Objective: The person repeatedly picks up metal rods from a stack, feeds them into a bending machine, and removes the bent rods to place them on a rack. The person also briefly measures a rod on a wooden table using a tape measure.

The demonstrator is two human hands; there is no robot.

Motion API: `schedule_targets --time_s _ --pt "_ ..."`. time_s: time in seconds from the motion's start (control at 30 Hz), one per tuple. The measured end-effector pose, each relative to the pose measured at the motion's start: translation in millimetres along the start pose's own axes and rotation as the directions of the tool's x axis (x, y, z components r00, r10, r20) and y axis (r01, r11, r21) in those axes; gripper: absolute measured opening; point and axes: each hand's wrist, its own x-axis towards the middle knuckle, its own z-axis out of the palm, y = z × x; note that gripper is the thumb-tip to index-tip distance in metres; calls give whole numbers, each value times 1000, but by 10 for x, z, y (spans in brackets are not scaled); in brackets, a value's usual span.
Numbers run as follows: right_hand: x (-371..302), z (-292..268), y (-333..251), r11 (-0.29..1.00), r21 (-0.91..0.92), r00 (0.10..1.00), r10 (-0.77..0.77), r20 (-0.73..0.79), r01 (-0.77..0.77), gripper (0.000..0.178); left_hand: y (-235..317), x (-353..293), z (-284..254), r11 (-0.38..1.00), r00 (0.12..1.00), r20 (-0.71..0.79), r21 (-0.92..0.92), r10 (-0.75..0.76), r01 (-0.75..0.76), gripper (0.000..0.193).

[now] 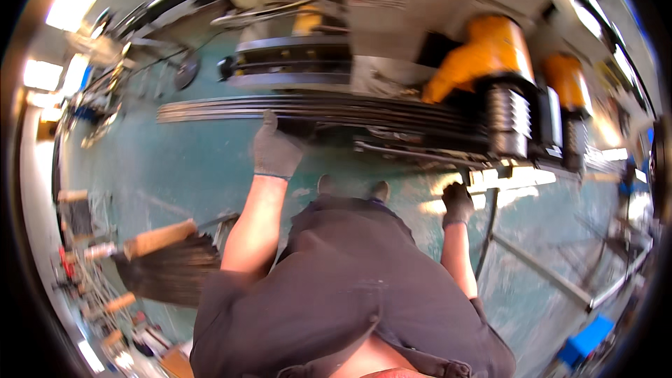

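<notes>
In my head view, my hands are well apart: my left hand (276,150) meets the near edge of the long dark metal bars (322,110) along the machine's (385,28) front edge, seemingly to support their jutting left ends, though its fingers are hidden and I cannot tell whether it grips. My right hand (458,203) is curled below the orange motor housing (500,49), its hold unclear. Open green floor (203,150) gives room leftward; a metal frame (542,269) crowds my right.

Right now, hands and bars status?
Left hand at metal bars, grip unclear. Right hand near metal frame, grip unclear. Orange-topped unit by bars' right end.
</notes>
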Motion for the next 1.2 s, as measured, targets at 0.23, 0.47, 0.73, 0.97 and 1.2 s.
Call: schedule_targets --time_s 0.23,0.47,0.73,0.97,1.2 --pt "-224 127 616 -155 -875 888 118 445 459 28 1584 61 -813 935 910 -249 -41 332 -352 62" --pt "-538 599 1133 510 -860 962 246 120 -24 21 3228 435 -1763 869 832 -262 67 490 -491 52" --pt "-1578 1377 1099 872 121 880 465 101 -474 22 3892 648 -2324 886 900 -92 243 426 -394 49" --pt "-1810 1417 999 916 7 916 402 0 -402 24 3826 523 -2135 693 886 -4 625 464 -360 47" --pt "-1766 1275 819 913 -183 931 353 -91 -364 38 4027 467 -2267 436 914 81 860 398 -266 61"
